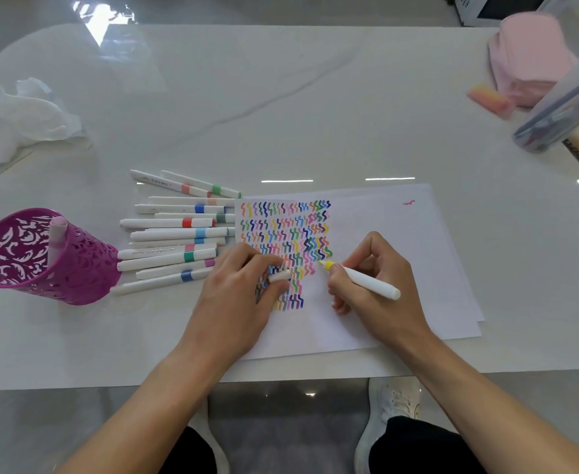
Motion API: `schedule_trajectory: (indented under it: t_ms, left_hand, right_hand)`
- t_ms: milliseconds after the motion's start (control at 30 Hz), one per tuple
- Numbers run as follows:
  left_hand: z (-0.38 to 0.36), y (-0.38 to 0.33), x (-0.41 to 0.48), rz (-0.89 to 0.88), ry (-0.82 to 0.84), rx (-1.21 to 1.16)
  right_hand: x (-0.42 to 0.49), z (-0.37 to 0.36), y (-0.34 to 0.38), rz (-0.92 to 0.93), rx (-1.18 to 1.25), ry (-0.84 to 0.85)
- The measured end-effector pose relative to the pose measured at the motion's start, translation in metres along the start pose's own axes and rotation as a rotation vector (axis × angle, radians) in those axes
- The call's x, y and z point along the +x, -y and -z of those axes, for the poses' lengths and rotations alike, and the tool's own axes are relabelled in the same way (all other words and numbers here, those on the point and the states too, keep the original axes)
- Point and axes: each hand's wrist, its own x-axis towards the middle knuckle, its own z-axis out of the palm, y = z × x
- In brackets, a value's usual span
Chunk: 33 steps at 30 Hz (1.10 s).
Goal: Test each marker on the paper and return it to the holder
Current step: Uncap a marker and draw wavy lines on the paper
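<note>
My right hand (380, 316) is gripping the uncapped yellow marker (373, 283), tip at the paper (401, 234) beside the squiggles; my left hand (237, 292) is pinching its cap (280, 276). Testing step underway. Next, I judge: recapping, then reaching left to the purple holder (83, 268).

A glossy white bench (315, 97) with a marble look fills most of the view, its far left corner rounded. A thin grey vein (247, 111) runs slantwise across its far half. Two short light streaks (287, 181) (390, 178) are mirrored in its middle, and a bright glare (100, 18) sits at the far left corner. Shiny grey floor (76, 422) shows below the near edge, with a dull grey rug (281, 439) there. A white appliance (500, 5) stands beyond the far right corner.
</note>
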Motion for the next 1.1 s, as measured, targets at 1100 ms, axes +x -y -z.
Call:
schedule_trajectory:
  t_ms: [1100]
  left_hand:
    - [-0.0007, -0.0009, 0.0033, 0.038, -0.005, -0.032]
  right_hand:
    - [0.0018, -0.0028, -0.008, 0.047, -0.063, 0.031]
